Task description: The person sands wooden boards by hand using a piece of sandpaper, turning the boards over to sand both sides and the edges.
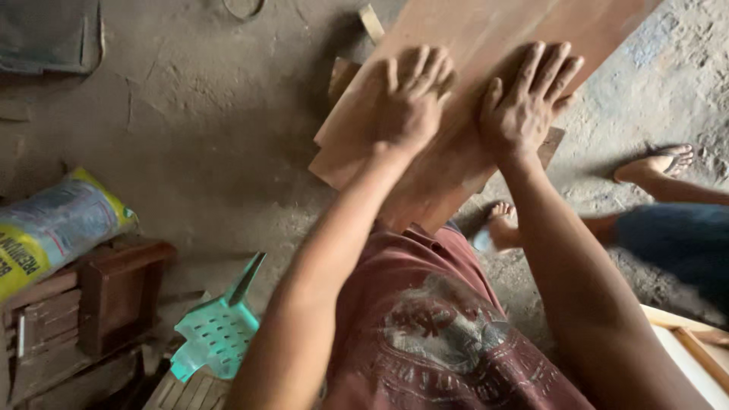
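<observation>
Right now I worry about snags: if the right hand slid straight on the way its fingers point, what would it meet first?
Only more board, apparently. The right hand lies flat on the wooden board, fingers pointing along its bare face, which runs out of frame.

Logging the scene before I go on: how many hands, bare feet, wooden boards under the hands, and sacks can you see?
Hands: 2, left hand and right hand, both flat on the board
Wooden board: 1
Bare feet: 2
Sack: 1
Total: 6
</observation>
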